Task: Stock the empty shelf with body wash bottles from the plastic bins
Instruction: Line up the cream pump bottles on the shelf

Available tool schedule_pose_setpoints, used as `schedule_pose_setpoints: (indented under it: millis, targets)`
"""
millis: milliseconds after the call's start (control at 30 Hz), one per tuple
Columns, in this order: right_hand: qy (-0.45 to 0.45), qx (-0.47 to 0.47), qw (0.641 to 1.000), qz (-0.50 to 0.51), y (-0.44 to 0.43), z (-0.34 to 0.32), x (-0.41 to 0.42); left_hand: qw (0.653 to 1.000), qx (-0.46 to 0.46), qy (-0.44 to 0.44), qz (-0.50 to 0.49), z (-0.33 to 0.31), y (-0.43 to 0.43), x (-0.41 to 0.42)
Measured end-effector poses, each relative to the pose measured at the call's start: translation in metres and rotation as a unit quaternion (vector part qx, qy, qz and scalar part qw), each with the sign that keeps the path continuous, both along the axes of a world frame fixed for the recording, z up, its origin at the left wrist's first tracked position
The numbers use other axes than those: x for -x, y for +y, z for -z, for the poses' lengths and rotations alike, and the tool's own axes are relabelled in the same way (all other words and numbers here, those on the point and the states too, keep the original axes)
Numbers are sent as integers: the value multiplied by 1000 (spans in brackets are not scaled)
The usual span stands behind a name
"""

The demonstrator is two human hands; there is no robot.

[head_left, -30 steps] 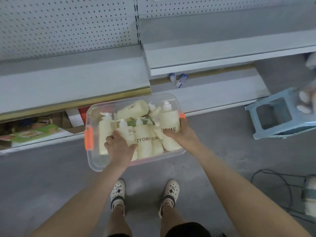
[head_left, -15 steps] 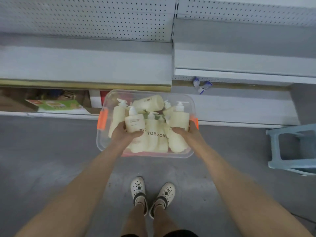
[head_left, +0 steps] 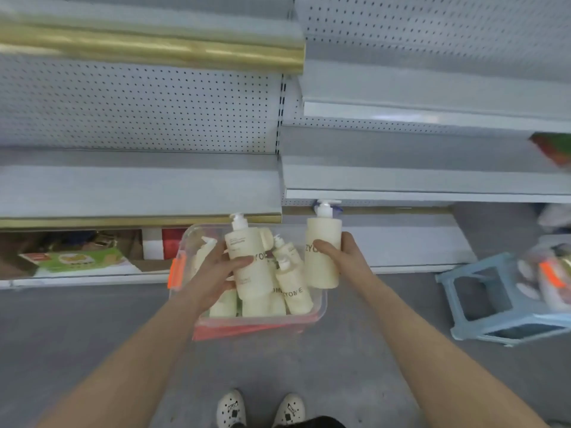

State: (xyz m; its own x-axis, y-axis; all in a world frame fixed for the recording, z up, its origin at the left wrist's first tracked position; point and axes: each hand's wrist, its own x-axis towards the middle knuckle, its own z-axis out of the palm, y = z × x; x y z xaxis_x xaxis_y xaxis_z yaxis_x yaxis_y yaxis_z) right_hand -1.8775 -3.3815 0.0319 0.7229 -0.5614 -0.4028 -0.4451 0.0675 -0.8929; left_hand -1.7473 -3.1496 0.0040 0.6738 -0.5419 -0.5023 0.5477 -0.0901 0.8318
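Note:
A clear plastic bin [head_left: 321, 304] with orange latches stands on the grey floor below the shelves, holding several cream pump bottles [head_left: 293, 282]. My left hand [head_left: 213, 270] grips one cream body wash bottle [head_left: 250, 261] upright above the bin. My right hand [head_left: 343, 257] grips a second bottle [head_left: 321, 251], also upright and lifted over the bin's right side. The grey shelf [head_left: 139, 183] with a gold front strip is bare just above the bin, and another bare shelf [head_left: 417, 177] lies to its right.
A light blue plastic stool [head_left: 482, 304] stands on the floor at right, with another bin [head_left: 550, 279] of items on it. Boxes and a green package [head_left: 80, 257] sit on the bottom shelf at left. My feet [head_left: 259, 409] are behind the bin.
Both hands have lifted a bottle each out of the bin, from lying among the others to upright above it. My view has tilted up, showing more of the shelves.

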Motion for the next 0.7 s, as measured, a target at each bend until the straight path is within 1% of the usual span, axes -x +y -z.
schedule_pose_setpoints:
  millis: [133,233,300,433,567,700]
  targets:
    - [-60,42,997,17,-8,-55,5,996,17,-75,37,-47,-6,-10]
    - [-100,92,990,31,-13,-100,7,987,29,-145,68,-85,-12,-19]
    - [-126,117,984,39,-16,-129,9,980,35,-186,68,-111,-18,-26]
    - [-168,166,971,38,-24,-176,12,966,59,-240,79,-159,-36,-36]
    - [-186,196,962,44,-46,-203,9,952,68,-288,83,-197,-61,-42]
    - [-193,221,954,53,-84,-217,2,942,76,-314,87,-218,-97,-51]
